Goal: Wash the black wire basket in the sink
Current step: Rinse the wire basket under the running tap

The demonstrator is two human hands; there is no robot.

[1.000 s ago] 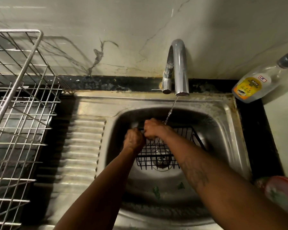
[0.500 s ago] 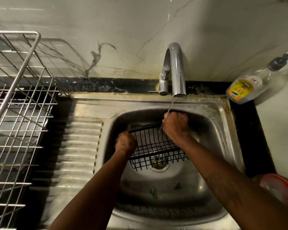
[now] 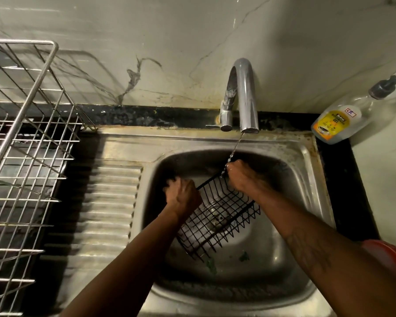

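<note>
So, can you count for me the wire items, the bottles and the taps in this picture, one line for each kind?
Black wire basket: 1
Steel dish rack: 1
Pump bottle: 1
Tap: 1
Total: 4

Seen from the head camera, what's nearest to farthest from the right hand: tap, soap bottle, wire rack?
1. Tap, just behind the right hand.
2. Soap bottle, on the counter at right.
3. Wire rack, far left.
</note>
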